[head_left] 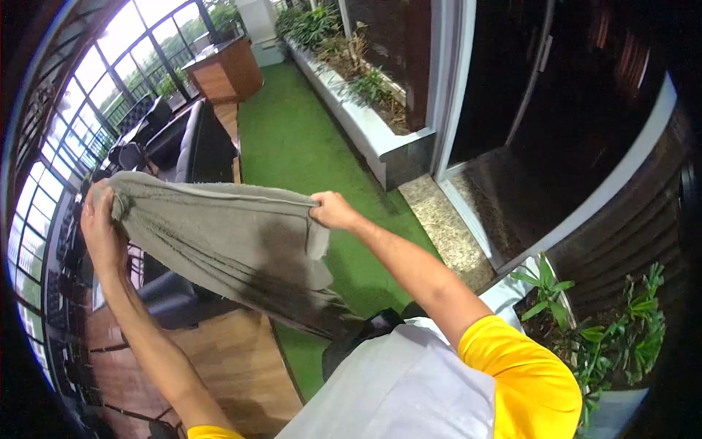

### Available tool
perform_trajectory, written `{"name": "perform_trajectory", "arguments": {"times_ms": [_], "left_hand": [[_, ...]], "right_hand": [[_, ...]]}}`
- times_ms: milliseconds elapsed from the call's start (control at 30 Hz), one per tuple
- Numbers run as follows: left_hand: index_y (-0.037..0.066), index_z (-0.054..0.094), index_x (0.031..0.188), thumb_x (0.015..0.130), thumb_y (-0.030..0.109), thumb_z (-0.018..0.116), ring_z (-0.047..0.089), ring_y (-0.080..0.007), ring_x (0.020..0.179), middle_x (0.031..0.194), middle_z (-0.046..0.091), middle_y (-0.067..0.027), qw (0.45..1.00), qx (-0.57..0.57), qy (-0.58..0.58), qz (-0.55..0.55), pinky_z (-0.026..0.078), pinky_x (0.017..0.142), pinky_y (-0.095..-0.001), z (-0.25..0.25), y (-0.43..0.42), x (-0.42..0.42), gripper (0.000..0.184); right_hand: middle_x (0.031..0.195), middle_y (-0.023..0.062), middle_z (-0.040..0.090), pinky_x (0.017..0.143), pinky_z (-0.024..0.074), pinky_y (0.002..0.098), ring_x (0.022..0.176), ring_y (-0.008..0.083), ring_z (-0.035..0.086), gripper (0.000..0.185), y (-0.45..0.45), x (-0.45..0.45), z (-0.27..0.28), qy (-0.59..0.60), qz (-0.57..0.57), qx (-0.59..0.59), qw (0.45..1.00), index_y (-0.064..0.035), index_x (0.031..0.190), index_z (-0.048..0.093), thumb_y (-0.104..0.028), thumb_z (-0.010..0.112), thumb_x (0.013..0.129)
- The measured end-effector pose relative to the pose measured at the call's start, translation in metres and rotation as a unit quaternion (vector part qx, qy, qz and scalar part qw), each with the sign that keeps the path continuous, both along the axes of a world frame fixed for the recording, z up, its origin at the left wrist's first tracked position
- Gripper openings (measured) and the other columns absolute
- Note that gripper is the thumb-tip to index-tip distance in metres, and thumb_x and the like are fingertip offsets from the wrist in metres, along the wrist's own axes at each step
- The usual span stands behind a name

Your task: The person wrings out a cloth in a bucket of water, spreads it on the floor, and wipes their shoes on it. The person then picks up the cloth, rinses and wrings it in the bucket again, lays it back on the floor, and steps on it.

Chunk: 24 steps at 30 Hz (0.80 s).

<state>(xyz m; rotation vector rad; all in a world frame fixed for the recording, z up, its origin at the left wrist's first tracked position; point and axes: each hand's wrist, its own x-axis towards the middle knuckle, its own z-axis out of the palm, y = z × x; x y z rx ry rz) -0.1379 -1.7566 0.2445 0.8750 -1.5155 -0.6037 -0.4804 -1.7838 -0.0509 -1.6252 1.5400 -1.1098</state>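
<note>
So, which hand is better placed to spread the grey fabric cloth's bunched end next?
Probably the left hand: it grips the cloth where folds gather; the right hand holds farther along the edge.

the cloth (219,230) runs from the left grip (102,227) at its left end to the right grip (336,212) at its right. beyond its left half, a sofa (191,139); below it, wood floor (227,351) leftward, turf (292,132) rightward. past its right end, a planter (371,135); farther right, a door (504,80).
</note>
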Motion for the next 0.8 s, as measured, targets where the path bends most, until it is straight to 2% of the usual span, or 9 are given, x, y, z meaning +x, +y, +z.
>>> {"name": "perform_trajectory", "arguments": {"times_ms": [67, 267, 367, 467, 567, 633, 667, 733, 800], "left_hand": [[-0.001, 0.056, 0.104, 0.088, 0.015, 0.052, 0.057, -0.0127, 0.085, 0.094, 0.060, -0.0065, 1.000, 0.015, 0.002, 0.002, 0.044, 0.077, -0.0241, -0.004, -0.028, 0.014, 0.023], [-0.001, 0.058, 0.102, 0.088, 0.013, 0.053, 0.058, -0.0131, 0.082, 0.093, 0.062, -0.0059, 0.995, 0.083, 0.057, 0.024, 0.045, 0.075, -0.0250, -0.049, -0.126, 0.030, 0.021], [-0.001, 0.059, 0.100, 0.086, 0.014, 0.056, 0.058, -0.0135, 0.081, 0.090, 0.062, -0.0057, 0.992, 0.117, 0.008, 0.054, 0.045, 0.075, -0.0254, -0.077, -0.181, 0.011, 0.020], [0.000, 0.060, 0.101, 0.085, 0.013, 0.058, 0.059, -0.0140, 0.079, 0.090, 0.063, -0.0058, 0.981, 0.172, 0.001, 0.092, 0.047, 0.073, -0.0264, -0.117, -0.270, -0.001, 0.021], [0.001, 0.061, 0.099, 0.084, 0.012, 0.058, 0.059, -0.0130, 0.079, 0.088, 0.063, -0.0054, 0.972, 0.193, 0.011, 0.137, 0.047, 0.072, -0.0256, -0.164, -0.390, 0.005, 0.019], [-0.001, 0.061, 0.101, 0.082, 0.012, 0.058, 0.058, -0.0145, 0.078, 0.088, 0.063, -0.0064, 0.966, 0.177, 0.014, 0.187, 0.046, 0.071, -0.0270, -0.171, -0.463, -0.006, 0.023], [-0.002, 0.060, 0.102, 0.081, 0.013, 0.059, 0.058, -0.0153, 0.079, 0.089, 0.063, -0.0073, 0.963, 0.162, -0.014, 0.213, 0.046, 0.071, -0.0276, -0.172, -0.503, -0.005, 0.026], [-0.004, 0.060, 0.103, 0.079, 0.014, 0.060, 0.058, -0.0174, 0.085, 0.098, 0.062, -0.0112, 0.964, 0.153, 0.043, 0.214, 0.046, 0.076, -0.0290, -0.153, -0.566, -0.031, 0.031], [-0.004, 0.060, 0.102, 0.078, 0.013, 0.058, 0.058, -0.0196, 0.089, 0.098, 0.062, -0.0107, 0.971, 0.101, 0.059, 0.209, 0.045, 0.080, -0.0314, -0.128, -0.633, -0.042, 0.029]], "right_hand": [[0.083, 0.0174, 0.065, 0.071, 0.0490, 0.0399, 0.080, 0.0300, 0.064, 0.023, -0.016, -0.005, 0.008, 0.024, 0.013, -0.003, 1.000, -0.0072, 0.092, 0.065, -0.017, 0.058, 0.073], [0.090, 0.0182, 0.065, 0.075, 0.0494, 0.0431, 0.086, 0.0359, 0.062, 0.024, -0.095, -0.037, -0.007, 0.243, 0.014, 0.034, 0.969, -0.0089, 0.092, 0.065, -0.014, 0.057, 0.071], [0.091, 0.0179, 0.065, 0.077, 0.0499, 0.0423, 0.088, 0.0340, 0.063, 0.024, -0.162, -0.066, -0.034, 0.196, 0.010, 0.066, 0.978, -0.0102, 0.093, 0.066, -0.012, 0.056, 0.072], [0.091, 0.0176, 0.066, 0.078, 0.0499, 0.0410, 0.089, 0.0319, 0.063, 0.024, -0.273, -0.110, -0.056, 0.137, -0.065, 0.089, 0.984, -0.0112, 0.094, 0.067, -0.011, 0.055, 0.074], [0.090, 0.0175, 0.066, 0.079, 0.0500, 0.0383, 0.088, 0.0299, 0.064, 0.023, -0.385, -0.153, -0.026, 0.062, -0.081, 0.038, 0.994, -0.0096, 0.093, 0.068, -0.009, 0.055, 0.074], [0.088, 0.0172, 0.066, 0.078, 0.0503, 0.0376, 0.086, 0.0302, 0.065, 0.022, -0.473, -0.176, -0.011, 0.017, -0.117, 0.001, 0.993, -0.0081, 0.092, 0.068, -0.010, 0.055, 0.074], [0.087, 0.0170, 0.066, 0.077, 0.0505, 0.0375, 0.085, 0.0307, 0.065, 0.022, -0.512, -0.189, 0.005, 0.005, -0.140, -0.002, 0.990, -0.0075, 0.092, 0.067, -0.011, 0.054, 0.074], [0.086, 0.0172, 0.066, 0.075, 0.0507, 0.0384, 0.083, 0.0316, 0.065, 0.023, -0.591, -0.220, 0.036, 0.052, -0.129, -0.037, 0.990, -0.0082, 0.091, 0.067, -0.014, 0.052, 0.075], [0.096, 0.0158, 0.065, 0.081, 0.0495, 0.0403, 0.090, 0.0340, 0.062, 0.021, -0.661, -0.247, 0.077, 0.052, -0.162, -0.051, 0.984, -0.0132, 0.090, 0.068, -0.016, 0.053, 0.075]]}}
